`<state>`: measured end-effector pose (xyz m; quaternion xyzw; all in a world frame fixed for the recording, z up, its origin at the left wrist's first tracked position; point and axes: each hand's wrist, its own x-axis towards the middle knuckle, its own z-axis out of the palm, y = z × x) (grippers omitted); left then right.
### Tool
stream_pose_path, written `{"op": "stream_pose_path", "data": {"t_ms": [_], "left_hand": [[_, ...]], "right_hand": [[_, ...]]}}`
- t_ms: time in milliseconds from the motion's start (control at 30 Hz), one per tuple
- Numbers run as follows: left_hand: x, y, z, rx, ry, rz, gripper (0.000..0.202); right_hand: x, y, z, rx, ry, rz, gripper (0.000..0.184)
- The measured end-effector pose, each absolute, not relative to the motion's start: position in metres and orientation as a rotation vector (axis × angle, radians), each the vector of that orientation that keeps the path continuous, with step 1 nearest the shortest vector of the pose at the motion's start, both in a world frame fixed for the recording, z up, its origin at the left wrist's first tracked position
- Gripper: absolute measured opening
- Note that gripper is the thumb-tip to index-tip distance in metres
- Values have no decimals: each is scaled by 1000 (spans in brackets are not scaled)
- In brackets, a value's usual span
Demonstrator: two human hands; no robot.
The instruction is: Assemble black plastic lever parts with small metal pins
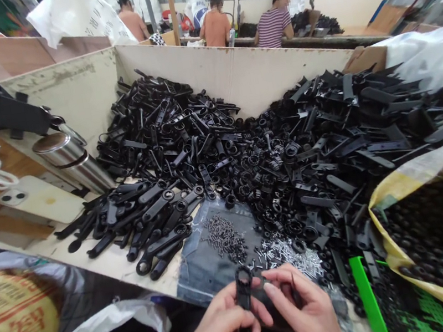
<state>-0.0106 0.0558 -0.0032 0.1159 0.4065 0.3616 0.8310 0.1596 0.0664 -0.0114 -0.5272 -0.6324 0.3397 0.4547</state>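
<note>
My left hand (pixel 219 323) is closed around a black plastic handle-like part (pixel 244 292), its ring-shaped end pointing up and away. Just to the right, my right hand (pixel 309 309) has its thumb and forefinger pinched near that ring. A small dark piece shows among its curled fingers, too hidden to name. Beyond both hands, a pile of silvery screws (pixel 292 256) and a pile of small dark springs (pixel 222 239) lie on a grey plastic sheet (pixel 198 270). Similar black handle parts (pixel 156 204) are heaped to the left.
Large heaps of black plastic parts (pixel 311 146) fill the walled bench. A steel flask (pixel 73 161) and a phone (pixel 39 199) are at left. A yellow-edged sack (pixel 385 193) and a green crate (pixel 368 300) stand at right, a white sack (pixel 99 325) at front left. Several people work behind.
</note>
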Motion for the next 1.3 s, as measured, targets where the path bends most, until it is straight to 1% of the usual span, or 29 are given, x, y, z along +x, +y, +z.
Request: {"op": "stream_pose_path", "data": {"t_ms": [167, 300, 367, 467, 533, 633, 733, 800, 867, 967, 1133, 1200, 1300], "left_hand": [[-18, 45, -15, 357, 964, 811, 56], [-19, 42, -16, 439, 1026, 756, 62], [-19, 43, -10, 487, 1059, 715, 59], [-19, 46, 1, 581, 1077, 680, 49], [-19, 47, 3, 626, 1088, 666, 48], [-19, 45, -3, 675, 1124, 639, 52], [-21, 40, -14, 731, 1160, 622, 54], [-22, 37, -20, 768, 1175, 626, 50], [-24, 36, -21, 811, 1198, 624, 41], [-26, 41, -17, 919, 1248, 601, 29], [-26, 51, -8, 1150, 1298, 598, 30], [-26, 53, -7, 1200, 1323, 571, 29], [-25, 52, -8, 1221, 1339, 535, 29]], "right_hand": [[154, 67, -8, -1134, -1722, 813, 13], [150, 68, -12, -1083, -1812, 794, 15], [149, 68, -12, -1093, -1836, 809, 16], [149, 68, -12, -1144, -1820, 858, 13], [148, 67, -11, -1192, -1786, 886, 11], [146, 62, -13, -1258, -1743, 912, 10], [144, 57, -15, -1264, -1727, 936, 13], [143, 56, -16, -1236, -1731, 938, 14], [143, 55, -16, -1197, -1761, 916, 15], [145, 56, -15, -1132, -1882, 783, 19], [148, 58, -17, -1083, -2115, 391, 25], [148, 58, -19, -1082, -2146, 298, 26], [147, 59, -22, -1090, -2145, 244, 26]]}}
